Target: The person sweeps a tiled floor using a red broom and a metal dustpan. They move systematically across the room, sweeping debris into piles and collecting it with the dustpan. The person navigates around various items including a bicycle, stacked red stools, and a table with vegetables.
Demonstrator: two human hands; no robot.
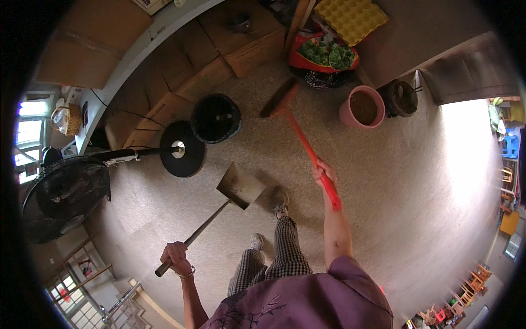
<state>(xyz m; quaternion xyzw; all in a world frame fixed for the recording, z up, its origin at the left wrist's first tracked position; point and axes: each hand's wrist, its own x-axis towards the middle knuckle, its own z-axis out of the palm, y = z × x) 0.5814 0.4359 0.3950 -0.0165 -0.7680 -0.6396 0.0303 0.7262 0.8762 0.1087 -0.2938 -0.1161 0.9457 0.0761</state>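
My left hand point(176, 257) grips the upper end of a long metal handle. At its far end is a metal dustpan point(242, 187), over or on the floor ahead of my feet; I cannot tell whether it touches. My right hand point(324, 172) is closed around the red handle of a broom point(302, 133). The broom's dark bristles point(276, 98) point away from me, near the floor between a black trash bin point(215, 118) and a pink bucket point(362, 107).
A pedestal fan point(68, 197) with a round black base point(183, 150) stands left. Cardboard boxes point(185, 82) line the wall. Ahead are a red bag point(302, 57) with leafy greens point(328, 53), a yellow egg tray point(351, 18) and a dark pot point(400, 98). Stair railings point(123, 300) rise at lower left.
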